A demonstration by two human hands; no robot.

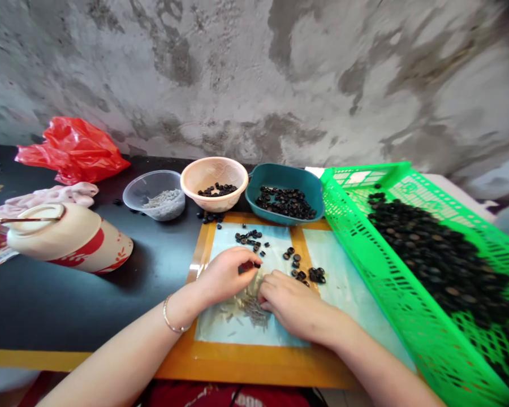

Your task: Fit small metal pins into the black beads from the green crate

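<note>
My left hand [227, 274], with a bracelet at the wrist, pinches a small black piece [257, 265] between thumb and forefinger. Just right of it, my right hand [292, 302] is closed, its fingertips curled down at the edge of a pile of thin metal pins [254, 311]. What those fingertips hold, if anything, is hidden. Both hands are over a pale blue sheet [212, 330] taped to the table. Beyond them lie loose small black pieces [249, 238], and a group of round black caps [296, 260] sits to the right.
Along the back stand a clear bowl of pins [129, 195], a pink bowl [190, 183] and a teal basin [254, 204], both with black pieces. A green basket [377, 316] full of black caps flanks the right. Leftward are a cup [82, 237], cloth [51, 198] and red bag [74, 150].
</note>
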